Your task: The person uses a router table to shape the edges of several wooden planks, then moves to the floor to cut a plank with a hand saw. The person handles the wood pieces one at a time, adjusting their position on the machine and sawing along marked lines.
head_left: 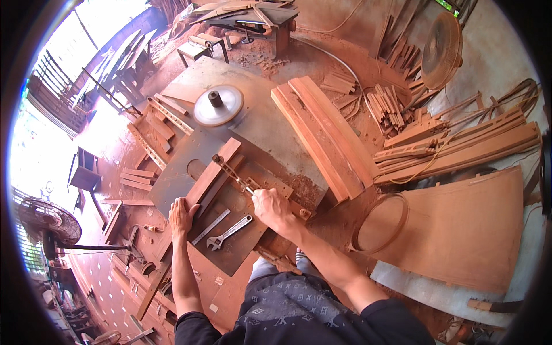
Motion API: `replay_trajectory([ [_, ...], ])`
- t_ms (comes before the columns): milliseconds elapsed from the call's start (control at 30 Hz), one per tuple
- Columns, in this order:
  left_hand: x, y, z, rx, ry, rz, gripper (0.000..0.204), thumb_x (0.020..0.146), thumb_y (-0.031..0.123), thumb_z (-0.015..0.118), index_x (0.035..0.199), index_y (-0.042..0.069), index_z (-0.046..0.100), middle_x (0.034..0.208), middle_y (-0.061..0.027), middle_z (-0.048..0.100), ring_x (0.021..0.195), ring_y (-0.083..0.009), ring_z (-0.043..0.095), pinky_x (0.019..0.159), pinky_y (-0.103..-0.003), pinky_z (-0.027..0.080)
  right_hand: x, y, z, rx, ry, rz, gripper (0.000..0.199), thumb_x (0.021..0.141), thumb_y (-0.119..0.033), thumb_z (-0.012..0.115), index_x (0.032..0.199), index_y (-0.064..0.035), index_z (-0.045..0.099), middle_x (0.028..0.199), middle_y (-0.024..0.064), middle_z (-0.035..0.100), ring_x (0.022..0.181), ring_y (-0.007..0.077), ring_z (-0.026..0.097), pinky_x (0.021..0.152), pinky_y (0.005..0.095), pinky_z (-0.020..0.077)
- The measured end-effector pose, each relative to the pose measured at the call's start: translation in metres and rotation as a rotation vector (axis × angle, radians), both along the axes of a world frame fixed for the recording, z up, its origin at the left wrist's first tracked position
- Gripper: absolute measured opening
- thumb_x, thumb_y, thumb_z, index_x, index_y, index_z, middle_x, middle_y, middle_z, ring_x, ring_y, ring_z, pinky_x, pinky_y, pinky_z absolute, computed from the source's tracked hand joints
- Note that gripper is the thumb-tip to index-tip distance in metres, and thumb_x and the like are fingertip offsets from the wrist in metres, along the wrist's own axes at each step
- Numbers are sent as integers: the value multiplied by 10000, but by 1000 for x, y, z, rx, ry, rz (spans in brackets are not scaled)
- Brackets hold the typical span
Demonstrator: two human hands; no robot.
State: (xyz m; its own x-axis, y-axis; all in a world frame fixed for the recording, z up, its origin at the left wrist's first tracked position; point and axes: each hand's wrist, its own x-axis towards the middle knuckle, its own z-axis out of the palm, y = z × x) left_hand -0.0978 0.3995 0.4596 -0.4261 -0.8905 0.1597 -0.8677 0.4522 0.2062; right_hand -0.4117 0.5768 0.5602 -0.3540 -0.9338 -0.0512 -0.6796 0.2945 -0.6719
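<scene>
The dark, flat metal work table (178,150) bears everything near the hands. Across it lies a long reddish-brown wooden beam (204,185) with straight edges, likely stiff and fairly heavy, dry rather than slippery, and best taken by its two long sides. Over the beam reaches a slim metal tool with a brown, rounded end (231,173); it is probably rigid, hard to damage and light enough for one hand, with its near, pale shaft the natural place to hold. Nearer the body lie a silver adjustable wrench (230,231), which would feel dense and smooth, and a thin, flat steel ruler (211,227), light and slightly springy; neither is touched. The left hand (181,216) rests on the beam, fingers extended and close together, thumb spread away from them toward the tool's side. The right hand (272,208) has its fingers curled closed around the tool's near shaft; whether the fingertips meet the palm cannot be told.
</scene>
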Motion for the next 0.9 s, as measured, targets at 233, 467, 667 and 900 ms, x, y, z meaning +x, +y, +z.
replay_trajectory([
  [233, 70, -6, 28, 90, 46, 137, 527, 892, 464, 739, 1148, 19, 622, 1076, -181, 663, 1017, -380, 628, 883, -461, 492, -6, 8, 0, 59, -32, -42, 280, 991, -256, 609, 947, -5, 724, 865, 254, 726, 836, 427, 732, 737, 496, 607],
  [467, 137, 15, 86, 246, 267, 320, 462, 998, 416, 617, 1072, -32, 700, 955, -191, 726, 922, -319, 694, 824, -418, 509, 28, 14, 45, -528, 87, -40, 250, 871, -145, 720, 1086, -21, 687, 1080, 138, 654, 1022, 324, 638, 890, 444, 522],
  [667, 46, 66, 135, 662, 907, 253, 555, 1104, 492, 418, 1017, 16, 688, 856, -3, 665, 753, -98, 576, 683, -275, 492, 73, 32, 44, -532, -130, 183, 255, 892, -151, 725, 1081, 15, 683, 1114, 172, 646, 1036, 353, 643, 893, 433, 538],
  [900, -86, 78, 147, 1009, 1375, 166, 642, 1064, 608, 395, 1225, 33, 631, 1018, -96, 703, 850, -191, 677, 756, -340, 573, 71, 86, 34, -428, -219, 184, 653, 929, -406, 724, 1354, 55, 543, 1233, 265, 618, 1116, 422, 627, 977, 468, 510],
])
